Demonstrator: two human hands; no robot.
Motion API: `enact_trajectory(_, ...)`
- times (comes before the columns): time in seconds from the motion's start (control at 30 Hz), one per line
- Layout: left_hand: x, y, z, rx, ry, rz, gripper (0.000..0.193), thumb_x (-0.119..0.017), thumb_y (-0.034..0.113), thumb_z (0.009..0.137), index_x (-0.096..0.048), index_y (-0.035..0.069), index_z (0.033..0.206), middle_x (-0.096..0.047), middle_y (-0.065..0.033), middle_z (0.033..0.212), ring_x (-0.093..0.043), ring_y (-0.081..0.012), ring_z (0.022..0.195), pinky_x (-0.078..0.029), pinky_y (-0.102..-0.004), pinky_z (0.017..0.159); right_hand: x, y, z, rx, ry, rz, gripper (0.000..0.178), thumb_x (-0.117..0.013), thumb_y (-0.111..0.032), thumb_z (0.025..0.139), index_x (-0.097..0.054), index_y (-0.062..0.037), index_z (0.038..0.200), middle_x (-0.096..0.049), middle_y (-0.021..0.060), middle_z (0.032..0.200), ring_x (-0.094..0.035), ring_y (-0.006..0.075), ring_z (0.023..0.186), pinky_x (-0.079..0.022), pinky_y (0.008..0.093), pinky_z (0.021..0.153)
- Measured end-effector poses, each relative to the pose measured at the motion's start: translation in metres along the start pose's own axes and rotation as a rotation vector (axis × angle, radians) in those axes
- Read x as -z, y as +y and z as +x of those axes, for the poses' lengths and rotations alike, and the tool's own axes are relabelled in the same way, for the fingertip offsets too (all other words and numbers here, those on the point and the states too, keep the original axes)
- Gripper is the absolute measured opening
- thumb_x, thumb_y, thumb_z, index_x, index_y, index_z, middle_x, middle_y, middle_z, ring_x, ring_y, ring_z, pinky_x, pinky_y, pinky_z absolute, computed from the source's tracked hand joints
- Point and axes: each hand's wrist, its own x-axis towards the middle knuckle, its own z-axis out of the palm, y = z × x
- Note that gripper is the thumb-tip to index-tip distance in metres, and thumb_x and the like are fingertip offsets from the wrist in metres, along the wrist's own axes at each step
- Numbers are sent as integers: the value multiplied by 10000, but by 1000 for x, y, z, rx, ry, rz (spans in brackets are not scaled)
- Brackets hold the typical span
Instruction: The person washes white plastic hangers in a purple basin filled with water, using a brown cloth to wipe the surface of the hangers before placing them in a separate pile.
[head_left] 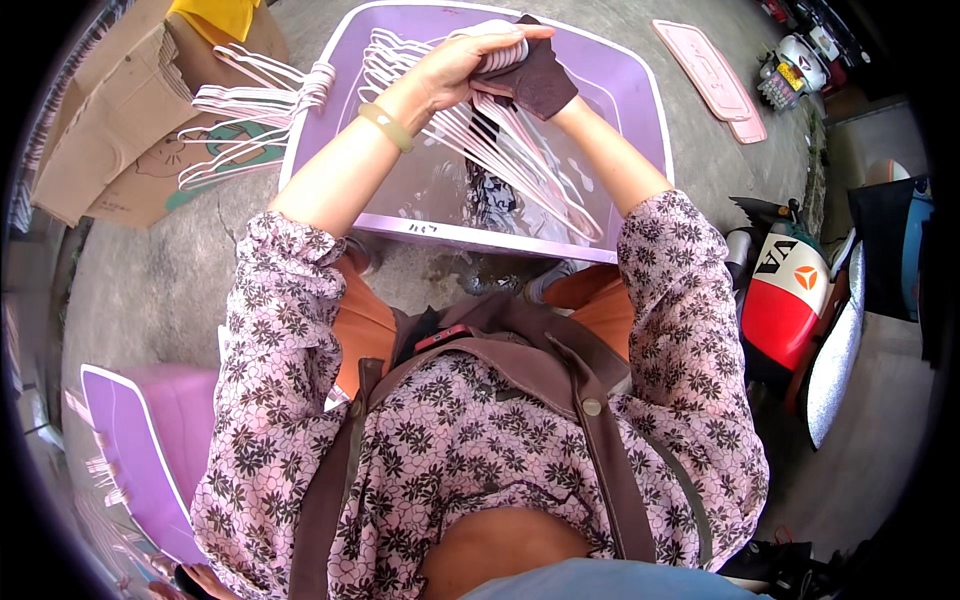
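Observation:
A bundle of pale pink clothes hangers (pixel 530 172) hangs slanted over a purple tub (pixel 360 45), its hooks gathered at my hands. My right hand (pixel 540 82), in a dark brown glove, is closed around the hook end. Against the same hooks lies my left hand (pixel 465 66), bare with a bangle (pixel 386 127) at the wrist; its upper fingers stretch over the bundle toward the glove. Murky water (pixel 425 180) stands in the tub, with a black-and-white patch (pixel 492 198) showing below the hangers. More pale hangers (pixel 250 125) hook over the tub's left rim.
A cardboard box (pixel 110 120) with a yellow cloth (pixel 218 14) stands at the far left. Another purple tub (pixel 150 440) is at the lower left, near another person's hand (pixel 205 580). Pink lids (pixel 705 75) lie far right. A red-and-white scooter (pixel 785 300) stands at the right.

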Motion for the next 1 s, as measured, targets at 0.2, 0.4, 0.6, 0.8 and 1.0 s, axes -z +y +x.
enact_trajectory(0.2, 7, 16, 4, -124, 75, 82, 350, -410, 253, 942, -559, -11, 1117, -577, -112, 1122, -540, -153, 1052, -425, -267, 920, 47, -2, -1, 712, -265, -561, 384, -585, -418, 796, -611, -39, 857, -629, 97, 829, -570, 249, 830, -425, 383, 765)
enact_trajectory(0.4, -14, -1, 23, -569, 169, 339, 293, -446, 254, 907, -598, 23, 810, -576, -82, 710, -555, -190, 653, -461, -303, 640, 27, -44, -27, -94, -633, -675, 431, -584, -425, 819, -579, 4, 861, -560, 112, 849, -547, 221, 769, -471, 327, 699)
enact_trajectory(0.6, 28, -2, 21, -594, 382, 582, 327, -419, 297, 924, -530, 45, 747, -542, -50, 655, -512, -128, 641, -407, -275, 615, 1, -9, -77, -54, -226, -456, 296, -650, -212, 690, -587, -9, 896, -608, 205, 857, -603, 324, 778, -476, 361, 651)
enact_trajectory(0.8, 27, 19, 21, -604, 378, 566, 280, -434, 238, 893, -505, 48, 700, -536, -65, 627, -490, -136, 567, -388, -267, 542, 14, -10, -119, 2, 54, -443, 353, -709, -228, 684, -550, 10, 889, -588, 177, 775, -560, 347, 741, -453, 362, 655)
enact_trajectory(1.0, 45, 17, 32, -631, 407, 36, 140, -485, 189, 855, -505, 110, 741, -479, -3, 625, -498, -132, 607, -401, -272, 573, 14, 13, -130, -15, 668, -201, 258, -727, -205, 727, -574, -14, 808, -584, 53, 666, -545, 122, 614, -448, 255, 625)
